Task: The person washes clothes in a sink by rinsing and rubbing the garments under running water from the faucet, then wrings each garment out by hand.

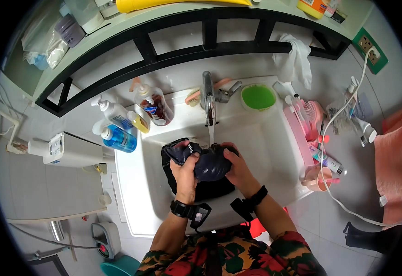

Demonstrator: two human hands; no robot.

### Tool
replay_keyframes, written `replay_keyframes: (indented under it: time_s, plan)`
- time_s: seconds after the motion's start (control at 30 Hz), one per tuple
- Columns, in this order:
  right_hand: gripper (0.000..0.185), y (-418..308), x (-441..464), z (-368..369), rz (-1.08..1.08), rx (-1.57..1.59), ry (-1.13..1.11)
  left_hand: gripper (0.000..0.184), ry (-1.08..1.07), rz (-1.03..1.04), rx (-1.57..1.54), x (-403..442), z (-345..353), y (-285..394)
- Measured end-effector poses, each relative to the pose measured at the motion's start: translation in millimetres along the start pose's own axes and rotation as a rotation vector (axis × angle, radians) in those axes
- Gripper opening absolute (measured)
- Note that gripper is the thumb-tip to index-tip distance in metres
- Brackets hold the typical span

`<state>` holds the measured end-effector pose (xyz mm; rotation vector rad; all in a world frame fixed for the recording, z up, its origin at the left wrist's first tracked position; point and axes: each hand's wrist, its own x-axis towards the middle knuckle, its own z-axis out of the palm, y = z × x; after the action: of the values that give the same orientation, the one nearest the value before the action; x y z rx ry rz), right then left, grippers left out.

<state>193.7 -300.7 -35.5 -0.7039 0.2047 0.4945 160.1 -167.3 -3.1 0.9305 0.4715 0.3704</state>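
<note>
Over the white sink (267, 152), my left hand (185, 175) grips one side of a dark wet cloth (211, 164), with its thumb on top. My right hand (240, 172) is closed on the cloth's other side. The cloth bulges into a rounded bundle between the hands. Water runs from the chrome faucet (208, 99) onto its upper edge. Beneath and to the left, more black fabric (217, 189) lies in the basin. Both wrists wear black straps with small devices.
Pump bottles (152, 106) and a blue bottle (119, 138) stand on the sink's left rim. A green soap dish (258, 97) and brush (193, 98) sit behind. Along the right are a pink organizer (298, 133), a cup (318, 178) and a hanging white cable (322, 158).
</note>
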Motion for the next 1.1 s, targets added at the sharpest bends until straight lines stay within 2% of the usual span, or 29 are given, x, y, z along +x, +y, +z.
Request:
replay_keyframes:
  time_s: [0.03,0.17,0.2,0.23,0.27,0.3,0.33,0.37,0.43,0.47,0.5,0.53,0.57,0.6,0.67,0.7,0.77,0.83,0.93,1.0,1.03,1.07,1.1]
  plan:
    - [0.036,-0.9,-2.3,2.3,0.034,0.078,-0.054,0.032,-0.058,0.022,0.083,0.7,-2.7,-0.3]
    - [0.045,-6.0,-6.6,3.5,0.137,0.183,-0.152,0.034,-0.140,-0.023,0.096,5.5,-14.1,-3.6]
    - [0.047,-5.8,-3.6,1.4,0.092,-0.003,-0.165,0.041,-0.180,-0.069,0.053,9.2,-17.9,-4.3]
    - [0.049,-6.2,-1.6,0.5,0.047,-0.188,-0.177,0.041,-0.184,-0.069,0.056,11.0,-20.6,-5.4]
    - [0.049,-7.6,-1.9,-0.2,0.043,-0.183,-0.175,0.045,-0.172,-0.148,-0.029,11.9,-23.5,-6.6]
    - [0.047,-12.2,-3.4,3.3,-0.108,-0.541,-0.156,0.049,-0.160,-0.225,-0.114,13.8,-27.0,-8.9]
    - [0.045,-17.3,-4.8,7.2,-0.262,-0.899,-0.130,0.051,-0.173,-0.249,-0.075,17.2,-30.4,-11.7]
    - [0.045,-22.4,-5.9,11.4,-0.264,-0.897,-0.126,0.051,-0.177,-0.250,-0.072,19.4,-34.3,-11.8]
    - [0.043,-32.0,-7.4,18.9,-0.677,-1.236,-0.321,0.049,-0.215,-0.340,0.290,20.6,-36.1,-2.8]
    - [0.043,-35.5,-6.6,20.0,-0.676,-1.235,-0.317,0.047,-0.283,-0.326,0.364,23.5,-44.3,-3.2]
    - [0.043,-38.6,-5.8,20.3,-0.824,-1.379,-0.427,0.047,-0.284,-0.330,0.367,24.5,-47.0,0.5]
    - [0.043,-41.8,-5.1,21.5,-0.974,-1.520,-0.539,0.045,-0.289,-0.487,0.201,25.5,-48.2,4.3]
    - [0.043,-44.7,-5.7,24.2,-0.969,-1.517,-0.531,0.044,-0.290,-0.643,0.033,25.1,-47.6,7.3]
    - [0.042,-47.5,-8.2,28.7,-0.998,-1.532,-0.648,0.049,-0.303,-0.730,-0.072,21.5,-41.4,10.4]
    - [0.036,-49.3,-15.5,38.0,-0.968,-1.620,-0.840,0.056,-0.324,-0.661,-0.180,15.8,-26.5,10.7]
    - [0.036,-45.9,-16.3,40.6,-0.947,-1.619,-0.814,0.057,-0.336,-0.628,-0.233,17.7,-27.3,0.8]
    - [0.033,-35.8,-18.6,41.3,-0.997,-1.432,-0.922,0.057,-0.354,-0.660,-0.148,19.9,-32.2,-4.0]
    - [0.036,-34.6,-22.0,41.8,-0.900,-1.287,-0.919,0.057,-0.357,-0.680,-0.215,17.2,-35.7,-8.4]
    - [0.038,-33.1,-23.3,34.7,-0.713,-1.043,-0.683,0.054,-0.286,-0.585,-0.243,11.9,-29.7,-16.0]
    - [0.038,-31.2,-22.1,27.3,-0.677,-0.966,-0.613,0.048,-0.271,-0.551,-0.331,10.1,-28.5,-19.2]
    - [0.039,-27.6,-21.2,21.5,-0.615,-0.848,-0.502,0.044,-0.268,-0.546,-0.380,11.6,-30.2,-20.3]
    - [0.041,-22.6,-21.5,16.0,-0.551,-0.729,-0.393,0.033,-0.229,-0.499,-0.395,13.2,-29.3,-19.6]
    - [0.041,-18.0,-21.7,11.8,-0.550,-0.724,-0.386,0.033,-0.228,-0.505,-0.389,12.0,-23.9,-15.1]
